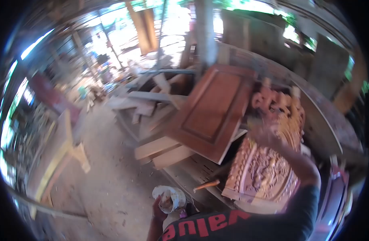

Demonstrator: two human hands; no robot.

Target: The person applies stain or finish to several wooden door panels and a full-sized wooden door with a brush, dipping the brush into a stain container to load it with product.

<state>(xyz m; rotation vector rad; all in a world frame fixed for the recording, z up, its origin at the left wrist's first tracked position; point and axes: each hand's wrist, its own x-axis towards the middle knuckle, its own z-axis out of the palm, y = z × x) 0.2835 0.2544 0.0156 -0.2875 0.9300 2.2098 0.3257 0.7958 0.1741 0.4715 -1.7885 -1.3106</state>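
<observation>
My left hand [159, 209] is closed on the rim of a white bucket [177, 197], low in the view beside my body. Whitish and brownish residue coats the bucket's inside. Out to the right, my right hand [267, 134] is over the upper part of a carved wooden panel [269, 170]. Motion blurs this hand; its fingers look curled, and I cannot tell what they hold. The panel has deep relief in its middle, a beaded border and a pierced, scrolled top, with a shiny reddish-brown surface.
A reddish-brown panel door [216, 110] lies tilted left of the carving, above pale planks [162, 153]. A wooden-handled tool [206, 185] lies nearby. Yellowish wooden framing [55, 170] stands on the dusty floor [108, 176] at left. A grey post [205, 36] rises behind.
</observation>
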